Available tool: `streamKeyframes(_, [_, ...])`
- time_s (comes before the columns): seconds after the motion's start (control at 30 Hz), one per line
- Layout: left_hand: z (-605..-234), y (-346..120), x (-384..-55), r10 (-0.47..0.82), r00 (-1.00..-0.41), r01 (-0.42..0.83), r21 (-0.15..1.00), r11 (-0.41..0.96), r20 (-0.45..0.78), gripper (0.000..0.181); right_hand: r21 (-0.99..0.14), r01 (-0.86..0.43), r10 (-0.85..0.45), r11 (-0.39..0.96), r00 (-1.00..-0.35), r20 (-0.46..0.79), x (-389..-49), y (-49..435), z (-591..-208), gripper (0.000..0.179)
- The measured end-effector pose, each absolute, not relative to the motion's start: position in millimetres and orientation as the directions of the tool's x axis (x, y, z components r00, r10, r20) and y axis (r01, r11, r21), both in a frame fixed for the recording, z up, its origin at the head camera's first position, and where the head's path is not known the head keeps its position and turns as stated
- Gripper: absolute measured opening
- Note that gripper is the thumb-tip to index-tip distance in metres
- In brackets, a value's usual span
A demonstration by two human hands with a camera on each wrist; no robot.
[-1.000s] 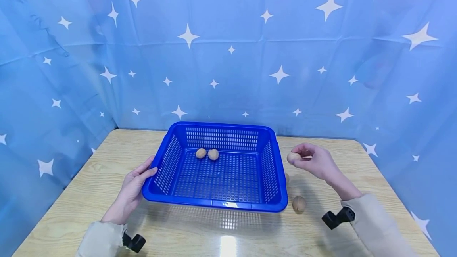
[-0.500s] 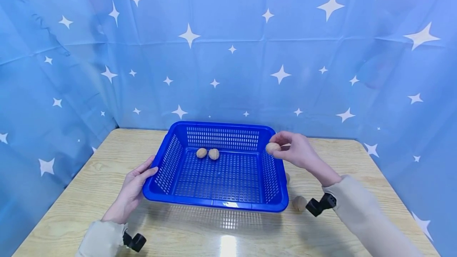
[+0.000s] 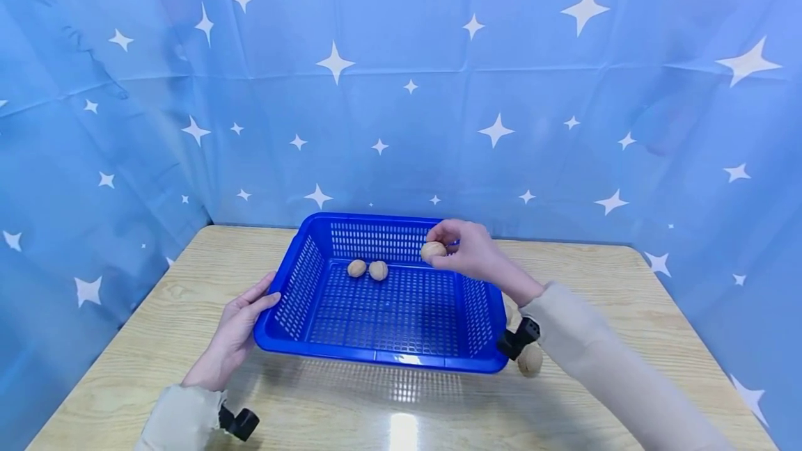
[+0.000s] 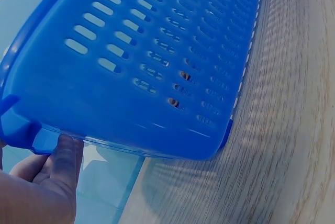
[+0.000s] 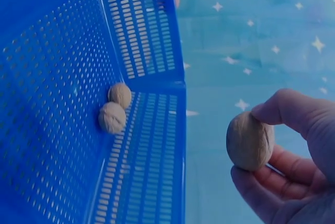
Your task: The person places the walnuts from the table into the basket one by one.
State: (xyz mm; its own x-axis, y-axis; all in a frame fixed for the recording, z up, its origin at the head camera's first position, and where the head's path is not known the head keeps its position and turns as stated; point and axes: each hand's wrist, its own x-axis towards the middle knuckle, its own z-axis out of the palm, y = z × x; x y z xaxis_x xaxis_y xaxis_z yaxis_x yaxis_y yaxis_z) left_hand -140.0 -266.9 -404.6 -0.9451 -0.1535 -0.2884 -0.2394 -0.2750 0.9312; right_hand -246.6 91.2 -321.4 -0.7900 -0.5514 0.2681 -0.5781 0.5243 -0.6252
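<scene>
- Right hand (image 3: 468, 252) pinches a tan, ridged, round walnut (image 3: 433, 251) between thumb and curled fingertips; the right-wrist view shows the same walnut (image 5: 249, 141) clamped between thumb above and fingers below.
- Change: one second ago this hand held the walnut over the table, outside the right wall of the basket, at about 3 o'clock from its centre. Half a second ago it was above the right rim. Now hand and walnut are above the basket interior, near the far wall, at about 1 o'clock from the basket centre.
- The walnut is in the air, not touching the basket floor.
- Blue perforated rectangular plastic basket (image 3: 294, 284) sits on the light wood-grain table (image 3: 156, 339); position unchanged across the frames.
- Two more tan walnuts (image 3: 367, 269) lie on the basket floor, touching or nearly so, at about 11 o'clock from its centre, to the left of the held one. Unmoved.
- Left hand (image 3: 237, 329) rests with straight fingers against the basket's near-left corner, at about 8 o'clock; the left-wrist view shows fingertips under the rim (image 4: 31, 137). Posture as before.
- A lone tan walnut (image 3: 530, 358) lies on the table just outside the basket's near-right corner, at about 4 o'clock, partly behind the right sleeve (image 3: 589, 346).
- Backdrop: blue cloth with white stars (image 3: 401, 89).
</scene>
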Motion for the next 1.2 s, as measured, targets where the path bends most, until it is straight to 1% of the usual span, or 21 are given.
streamKeyframes(0.17, [-405.1,-266.3,-140.4,-0.154,-0.944,-0.241,0.929,-0.282,-0.291,0.061,-0.645,-0.601,-0.587,0.472,-0.76,0.278,-249.3,72.3,-324.0,0.02])
streamKeyframes(0.43, [-405.5,-266.9,-141.1,-0.147,-0.947,-0.24,0.931,-0.275,-0.287,0.064,-0.694,-0.578,-0.615,0.429,-0.75,0.244,-249.6,41.0,-326.6,0.021])
streamKeyframes(0.73, [-406.2,-266.7,-141.7,-0.156,-0.944,-0.241,0.929,-0.283,-0.292,0.064,-0.682,-0.608,-0.657,0.407,-0.713,0.243,-253.6,8.1,-337.1,0.019])
streamKeyframes(0.87, [-406.3,-267.3,-142.4,-0.161,-0.94,-0.25,0.929,-0.273,-0.3,0.065,-0.677,-0.608,-0.671,0.415,-0.707,0.224,-255.5,-5.7,-343.3,0.017])
streamKeyframes(1.2, [-407.1,-268.3,-142.3,-0.162,-0.939,-0.254,0.93,-0.264,-0.303,0.064,-0.703,-0.599,-0.698,0.383,-0.686,0.206,-259.8,-41.1,-358.5,0.016])
